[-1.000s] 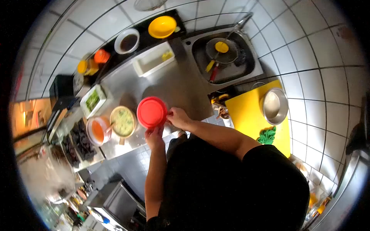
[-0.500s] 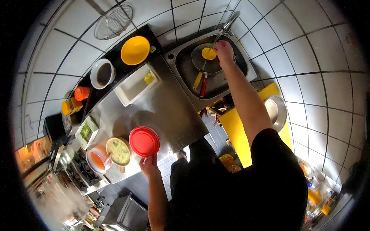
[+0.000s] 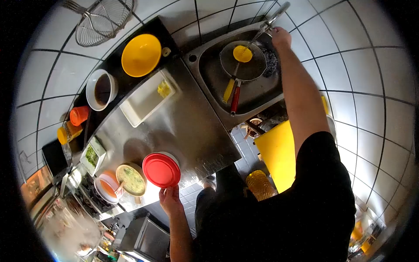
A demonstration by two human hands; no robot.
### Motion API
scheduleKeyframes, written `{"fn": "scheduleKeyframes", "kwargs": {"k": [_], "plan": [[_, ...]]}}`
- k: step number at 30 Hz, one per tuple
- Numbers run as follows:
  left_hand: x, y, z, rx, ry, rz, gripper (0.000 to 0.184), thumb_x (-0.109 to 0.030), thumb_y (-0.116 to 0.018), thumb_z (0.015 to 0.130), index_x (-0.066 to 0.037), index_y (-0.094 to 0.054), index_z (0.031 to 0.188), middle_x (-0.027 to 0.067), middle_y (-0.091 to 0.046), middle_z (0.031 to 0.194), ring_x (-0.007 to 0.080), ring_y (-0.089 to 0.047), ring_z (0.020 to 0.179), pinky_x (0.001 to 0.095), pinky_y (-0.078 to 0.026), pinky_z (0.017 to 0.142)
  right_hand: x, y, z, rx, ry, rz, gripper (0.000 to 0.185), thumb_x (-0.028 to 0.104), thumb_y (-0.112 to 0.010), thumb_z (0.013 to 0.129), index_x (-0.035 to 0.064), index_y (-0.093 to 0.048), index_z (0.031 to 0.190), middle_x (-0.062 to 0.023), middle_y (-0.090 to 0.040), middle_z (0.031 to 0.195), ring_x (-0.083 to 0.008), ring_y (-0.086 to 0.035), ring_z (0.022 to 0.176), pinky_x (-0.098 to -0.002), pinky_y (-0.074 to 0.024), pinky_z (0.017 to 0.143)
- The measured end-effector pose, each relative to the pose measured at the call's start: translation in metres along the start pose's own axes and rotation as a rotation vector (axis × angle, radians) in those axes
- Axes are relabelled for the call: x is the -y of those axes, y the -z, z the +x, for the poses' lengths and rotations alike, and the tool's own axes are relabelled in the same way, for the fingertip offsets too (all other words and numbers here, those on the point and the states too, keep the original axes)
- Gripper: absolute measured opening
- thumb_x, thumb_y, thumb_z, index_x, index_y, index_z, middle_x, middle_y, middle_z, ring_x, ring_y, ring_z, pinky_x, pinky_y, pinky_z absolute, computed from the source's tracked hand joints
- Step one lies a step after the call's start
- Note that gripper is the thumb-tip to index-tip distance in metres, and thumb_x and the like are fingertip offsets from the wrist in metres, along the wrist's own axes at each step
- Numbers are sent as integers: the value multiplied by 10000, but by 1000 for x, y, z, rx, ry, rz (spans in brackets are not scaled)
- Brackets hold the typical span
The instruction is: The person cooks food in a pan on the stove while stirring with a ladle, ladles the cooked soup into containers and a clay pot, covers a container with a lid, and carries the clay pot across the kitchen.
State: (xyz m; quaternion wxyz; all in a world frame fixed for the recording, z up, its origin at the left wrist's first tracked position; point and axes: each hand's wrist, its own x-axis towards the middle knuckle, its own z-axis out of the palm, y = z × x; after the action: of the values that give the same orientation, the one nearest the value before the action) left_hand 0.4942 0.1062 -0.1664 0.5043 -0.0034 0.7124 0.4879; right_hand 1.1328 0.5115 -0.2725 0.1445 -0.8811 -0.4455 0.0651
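At the counter's front edge, my left hand (image 3: 171, 201) pinches the lower rim of a round red lid (image 3: 161, 171), with a white rim showing behind it. My right hand (image 3: 282, 39) reaches across the sink (image 3: 205, 72) and is closed at the metal faucet (image 3: 277, 15). Below the spout, what looks like a thin stream of water falls toward a yellow round ladle head (image 3: 242, 53) with a yellow handle. That ladle rests over a round pan or strainer (image 3: 253, 72) with a red handle (image 3: 235, 99). My right fingertips are partly hidden.
Left of the lid are a pot of yellowish soup (image 3: 132, 180) and a tub of orange liquid (image 3: 104, 192). Behind stand a white tray (image 3: 137, 109), a bowl of dark liquid (image 3: 94, 89) and a yellow bowl (image 3: 141, 55). A yellow board (image 3: 277, 150) lies right, and a wire skimmer (image 3: 104, 24) hangs above.
My right hand has moved up and right, from above the ladle to the faucet. The left hand keeps hold of the red lid. The view has shifted slightly.
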Motion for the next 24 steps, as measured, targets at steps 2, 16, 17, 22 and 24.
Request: {"fn": "scheduleKeyframes", "kwargs": {"k": [2, 16, 17, 22, 24], "plan": [[-3, -6, -4, -5, -19, 17, 269, 62, -542, 941, 62, -491, 1204, 182, -628, 1112, 289, -673, 976, 392, -603, 873, -2, 9, -3, 10, 83, -36, 382, 392, -531, 944, 138, -694, 1177, -152, -701, 1124, -351, -635, 1094, -440, -491, 949], [-1, 1, 4, 59, 2, -21, 314, 55, -571, 914, 77, -482, 1214, 200, -605, 1153, 300, -646, 1045, 401, -586, 908, 8, 29, -44, 86, 49, -143, 392, 348, -592, 879, 13, -691, 1057, -230, -686, 1052, -411, -648, 1020, -487, -518, 886], [0, 3, 6, 57, 1, -41, 331, 58, -575, 907, 85, -476, 1222, 204, -600, 1162, 305, -640, 1056, 404, -583, 914, 3, 26, -49, 205, 135, -207, 384, 339, -596, 882, 8, -690, 1053, -234, -688, 1036, -412, -654, 992, -488, -519, 870], [-3, 0, 3, 54, -21, -95, 358, 63, -596, 887, 100, -467, 1218, 215, -589, 1166, 322, -625, 1065, 423, -567, 952, 123, 78, -249, 666, 254, 306, 270, 208, -525, 1022, 45, -643, 1202, -70, -696, 946, -139, -656, 779, -300, -526, 711], [1, 3, 6, 46, -4, -135, 343, 73, -589, 885, 93, -465, 1205, 218, -589, 1154, 315, -634, 1042, 415, -578, 936, 159, 81, -331, 898, 410, 410, 258, 254, -525, 1032, 89, -649, 1187, -67, -707, 1028, -146, -688, 844, -303, -545, 732]]}}
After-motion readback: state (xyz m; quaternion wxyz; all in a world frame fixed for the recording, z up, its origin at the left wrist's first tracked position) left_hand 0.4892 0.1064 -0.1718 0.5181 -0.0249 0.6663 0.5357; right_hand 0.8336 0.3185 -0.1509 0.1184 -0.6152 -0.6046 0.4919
